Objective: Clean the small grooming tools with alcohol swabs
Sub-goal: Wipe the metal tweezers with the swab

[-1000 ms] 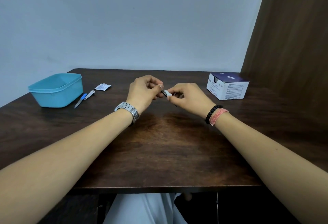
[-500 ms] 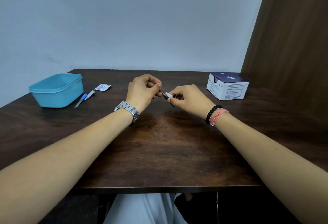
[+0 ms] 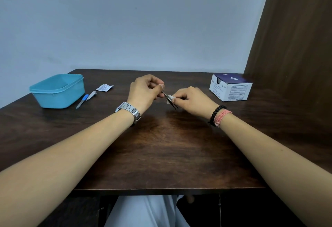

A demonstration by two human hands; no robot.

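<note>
Above the middle of the dark wooden table [image 3: 161,154], my left hand [image 3: 145,91] pinches the upper end of a thin dark metal tool, seemingly tweezers [image 3: 167,97], which slants down to the right. My right hand [image 3: 192,100] pinches a small white alcohol swab [image 3: 170,98] around the tool's shaft. The tool's tip pokes out below my right fingers. A nail clipper [image 3: 92,95] and a blue-handled nail file [image 3: 82,101] lie on the table at the left.
A turquoise plastic tub [image 3: 59,91] stands at the left rear. A torn white swab wrapper [image 3: 104,87] lies beside the clipper. A white and dark blue swab box [image 3: 230,87] sits at the right rear, near a brown wall panel [image 3: 296,46].
My right hand has slid the swab down along the tool, away from my left hand. More of the dark shaft shows between the hands now.
</note>
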